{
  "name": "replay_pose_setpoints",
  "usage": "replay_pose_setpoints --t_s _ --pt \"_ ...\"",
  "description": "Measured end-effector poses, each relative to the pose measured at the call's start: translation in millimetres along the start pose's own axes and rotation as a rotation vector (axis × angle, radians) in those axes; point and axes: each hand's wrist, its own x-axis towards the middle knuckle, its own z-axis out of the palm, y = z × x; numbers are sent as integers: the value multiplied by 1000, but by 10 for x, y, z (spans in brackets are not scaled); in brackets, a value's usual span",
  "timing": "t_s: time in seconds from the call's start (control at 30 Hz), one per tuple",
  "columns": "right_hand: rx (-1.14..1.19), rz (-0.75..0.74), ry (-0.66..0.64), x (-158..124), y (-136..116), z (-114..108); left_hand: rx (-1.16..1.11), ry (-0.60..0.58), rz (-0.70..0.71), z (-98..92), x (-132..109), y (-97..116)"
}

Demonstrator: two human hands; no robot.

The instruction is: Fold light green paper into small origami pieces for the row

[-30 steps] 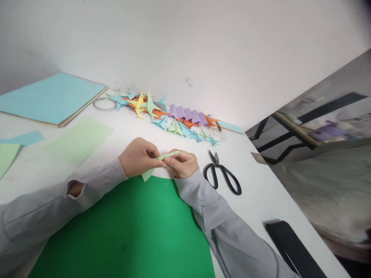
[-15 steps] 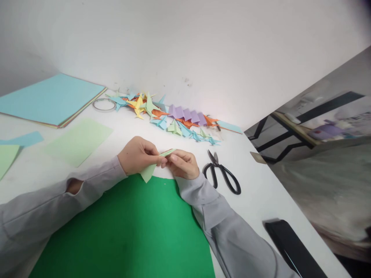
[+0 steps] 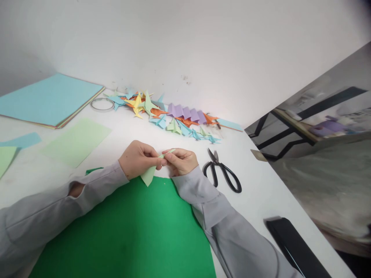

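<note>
Between my two hands is a folded piece of light green paper (image 3: pixel 148 176), with a wider flap hanging below and a narrow strip pointing up to the right. My left hand (image 3: pixel 140 159) pinches it between thumb and fingers. With thumb and fingertips closed, my right hand (image 3: pixel 182 160) grips the narrow end. The fingers hide part of the folds. Both hands are above the far edge of a green sheet (image 3: pixel 139 231) on the white table. Just right of my right hand lie black-handled scissors (image 3: pixel 222 172), blades slightly apart.
Along the wall lie several folded paper figures (image 3: pixel 139 103) and a purple pleated paper (image 3: pixel 185 112). A roll of tape (image 3: pixel 102 104) sits beside a stack of coloured paper (image 3: pixel 52 100). Loose green paper (image 3: pixel 78 142) is at left, a black object (image 3: pixel 295 247) at lower right.
Both hands stay closed on the green paper; its narrow end now looks thinner and its flap hangs slightly lower. A bit of green shows behind my left sleeve. The view has shifted slightly.
</note>
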Motion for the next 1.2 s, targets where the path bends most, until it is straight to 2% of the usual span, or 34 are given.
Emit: replay_pose_setpoints --t_s 0.1,0.2,0.3,0.37,0.5,0.63,0.73,1.0,1.2 --pt "14 17 -20 5 7 -10 -41 10 -32 6 0 3" --pt "112 68 -105 18 21 -35 -168 -10 -66 15 -2 15" --pt "199 83 -157 39 58 -71 -325 -54 -182 18 -1 0" --pt "178 51 -139 49 85 -87 -371 -92 -236 16 4 -29" --pt "131 -7 -96 41 84 -77 -398 -155 -259 13 12 -65" --pt "80 2 -3 16 31 -46 -456 -194 -368 24 -3 1" --pt "61 -3 44 11 17 -38 -485 -226 -391 30 -13 54" --pt "28 -18 -10 11 21 -34 -596 -264 -403 32 -9 18" --pt "-5 -41 -11 7 7 -30 -585 -204 -426 52 -16 58"
